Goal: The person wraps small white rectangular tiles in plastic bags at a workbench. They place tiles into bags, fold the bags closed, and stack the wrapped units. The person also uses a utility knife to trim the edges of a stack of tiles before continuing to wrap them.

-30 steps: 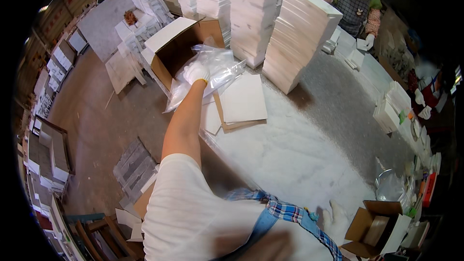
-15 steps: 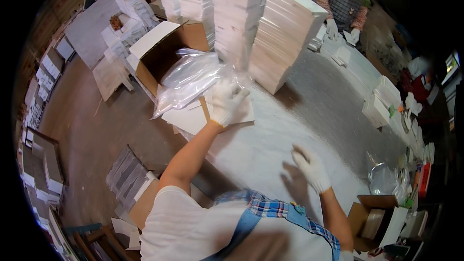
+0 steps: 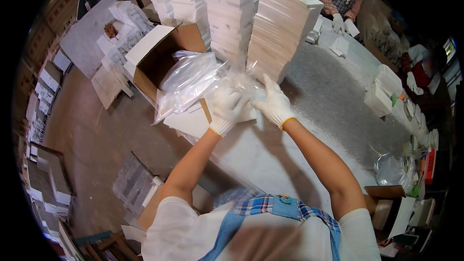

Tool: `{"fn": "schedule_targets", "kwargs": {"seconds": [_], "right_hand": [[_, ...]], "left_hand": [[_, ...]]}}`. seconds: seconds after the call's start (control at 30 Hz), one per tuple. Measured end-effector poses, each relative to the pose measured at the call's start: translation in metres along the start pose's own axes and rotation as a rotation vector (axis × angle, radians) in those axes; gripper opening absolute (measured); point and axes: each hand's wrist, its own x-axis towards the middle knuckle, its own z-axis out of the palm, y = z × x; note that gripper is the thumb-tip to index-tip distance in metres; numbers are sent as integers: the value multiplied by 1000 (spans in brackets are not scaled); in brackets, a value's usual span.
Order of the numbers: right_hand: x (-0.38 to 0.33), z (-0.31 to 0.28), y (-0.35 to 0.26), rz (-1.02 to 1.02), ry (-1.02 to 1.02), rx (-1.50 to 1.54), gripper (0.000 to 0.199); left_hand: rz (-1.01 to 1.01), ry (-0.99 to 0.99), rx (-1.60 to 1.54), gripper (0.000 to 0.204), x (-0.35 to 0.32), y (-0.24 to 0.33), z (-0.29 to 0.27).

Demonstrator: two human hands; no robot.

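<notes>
My left hand (image 3: 225, 108), in a white knit glove with a yellow cuff, is closed on a crumpled clear plastic bag (image 3: 238, 80); its fingertips are partly hidden. Close beside it is my right hand (image 3: 274, 101), gloved alike, thumb and fingers apart, near the bag's right end. More clear plastic bags (image 3: 191, 78) lie in a loose pile to the left, spilling from an open cardboard box (image 3: 153, 54). Flat white card pieces (image 3: 187, 121) lie under the bags and my left hand.
Tall stacks of white slabs (image 3: 282, 29) rise behind my hands on the pale worktable (image 3: 333, 101). At the far right a person (image 3: 340, 0) in white gloves handles a small white piece. Another cardboard box (image 3: 386, 217) sits at the lower right.
My right hand has moved up and left from the near part of the table to beside my left hand. The left hand stays at the bag. The view has shifted slightly.
</notes>
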Motion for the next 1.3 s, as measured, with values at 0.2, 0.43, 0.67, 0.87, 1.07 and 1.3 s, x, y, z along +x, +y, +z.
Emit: {"fn": "schedule_targets", "kwargs": {"seconds": [0.2, 0.43, 0.67, 0.87, 1.07, 1.3], "right_hand": [[33, 24, -2, -290, 187, -40, 66], [38, 9, 18, -402, 421, -71, 17], [-25, -19, 100, -84, 430, -211, 19], [-104, -12, 188, 125, 493, -261, 19], [-177, -11, 209, 297, 448, -326, 18], [-223, -13, 193, 207, 553, -450, 16]], "left_hand": [[70, -60, -23, 16, 8, -9, -23], [-208, -20, -142, 12, 5, -34, -46], [-1279, 344, -622, 34, 52, -165, -77], [-1309, 772, -759, 27, 82, -302, -76], [-1076, 174, -210, 46, 67, -331, -76], [-167, 103, 499, 48, 88, -72, -5]]}}
